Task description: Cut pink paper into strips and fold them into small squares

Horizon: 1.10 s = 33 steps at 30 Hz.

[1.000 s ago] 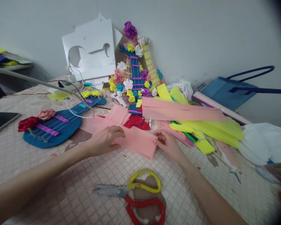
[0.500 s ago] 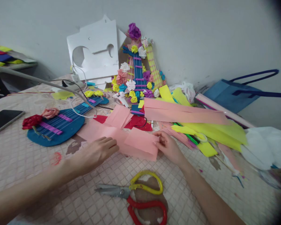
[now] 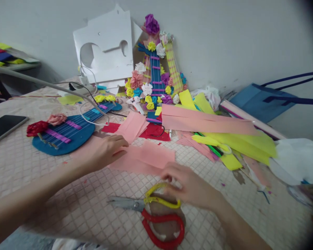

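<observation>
Pink crepe paper lies flat in front of me, a smaller rectangle on a longer strip. My left hand rests on the strip's left part, thumb apart from the fingers, gripping nothing. Over the paper's near right corner and the yellow handle loop hovers my right hand, slightly blurred, fingers curved and apart, with nothing in it. Below it lie scissors with one yellow and one red handle, blades pointing left. Behind my left hand sits a stack of cut pink pieces.
A blue paper guitar with paper roses lies left, near a phone. A glue gun and flower-covered guitars stand behind. Long pink and yellow sheets spread right, before a blue bag. A white cable crosses the left side.
My right hand has let go of the pink paper's right edge and moved down toward me, over the scissors' yellow handle. My left hand has shifted slightly up and left on the paper.
</observation>
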Available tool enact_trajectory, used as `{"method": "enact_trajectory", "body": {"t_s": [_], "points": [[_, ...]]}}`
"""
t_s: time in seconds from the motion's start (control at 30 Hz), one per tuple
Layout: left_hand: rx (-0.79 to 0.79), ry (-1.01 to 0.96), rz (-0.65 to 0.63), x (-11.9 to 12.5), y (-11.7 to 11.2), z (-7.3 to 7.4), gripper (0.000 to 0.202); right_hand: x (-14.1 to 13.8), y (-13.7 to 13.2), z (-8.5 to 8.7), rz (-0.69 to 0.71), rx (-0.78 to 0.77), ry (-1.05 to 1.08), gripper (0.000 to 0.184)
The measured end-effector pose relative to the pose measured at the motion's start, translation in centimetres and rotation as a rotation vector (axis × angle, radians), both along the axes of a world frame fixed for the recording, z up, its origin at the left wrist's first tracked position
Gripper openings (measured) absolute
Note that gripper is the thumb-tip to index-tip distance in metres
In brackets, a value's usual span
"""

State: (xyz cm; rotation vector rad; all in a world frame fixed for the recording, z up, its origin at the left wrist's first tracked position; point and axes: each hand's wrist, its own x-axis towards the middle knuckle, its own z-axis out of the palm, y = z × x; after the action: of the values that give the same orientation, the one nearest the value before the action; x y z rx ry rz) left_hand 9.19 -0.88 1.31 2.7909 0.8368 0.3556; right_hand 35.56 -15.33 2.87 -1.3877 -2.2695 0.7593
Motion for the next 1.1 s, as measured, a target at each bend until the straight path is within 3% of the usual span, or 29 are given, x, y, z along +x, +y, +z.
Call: {"method": "enact_trajectory", "body": {"t_s": [0.07,0.13,0.3,0.47,0.63,0.73,0.9,1.0,1.1], "points": [[-0.030,0.004,0.020,0.4,0.2,0.4,0.021,-1.5,-1.2,0.1,0.091,-0.029,-0.120,0.027],[-0.049,-0.012,0.024,0.9,0.2,0.6,0.021,-2.6,-2.1,-0.1,0.091,-0.025,-0.216,0.035],[-0.088,-0.043,0.075,1.5,1.3,1.2,0.022,-3.6,-3.3,-0.9,0.031,-0.085,-0.297,0.037],[-0.114,-0.118,0.140,0.3,3.6,2.2,0.023,-2.9,-3.4,-0.8,0.015,-0.195,-0.229,0.031],[-0.202,-0.131,0.152,-0.1,3.5,1.6,0.023,2.4,-1.9,1.7,-0.072,-0.217,-0.080,0.037],[-0.247,-0.127,0.110,0.3,3.1,0.7,0.022,7.6,-0.7,2.1,-0.220,-0.160,-0.063,0.024],[-0.212,-0.177,0.147,0.3,3.2,0.2,0.021,13.5,1.0,-0.8,-0.433,-0.018,-0.097,0.019],[-0.195,-0.218,0.215,0.5,2.8,-0.1,0.018,14.4,1.7,-2.5,-0.461,0.023,-0.221,0.020],[-0.231,-0.195,0.213,1.8,1.7,-0.6,0.014,14.3,2.0,-3.1,-0.437,0.019,-0.251,0.019]]}}
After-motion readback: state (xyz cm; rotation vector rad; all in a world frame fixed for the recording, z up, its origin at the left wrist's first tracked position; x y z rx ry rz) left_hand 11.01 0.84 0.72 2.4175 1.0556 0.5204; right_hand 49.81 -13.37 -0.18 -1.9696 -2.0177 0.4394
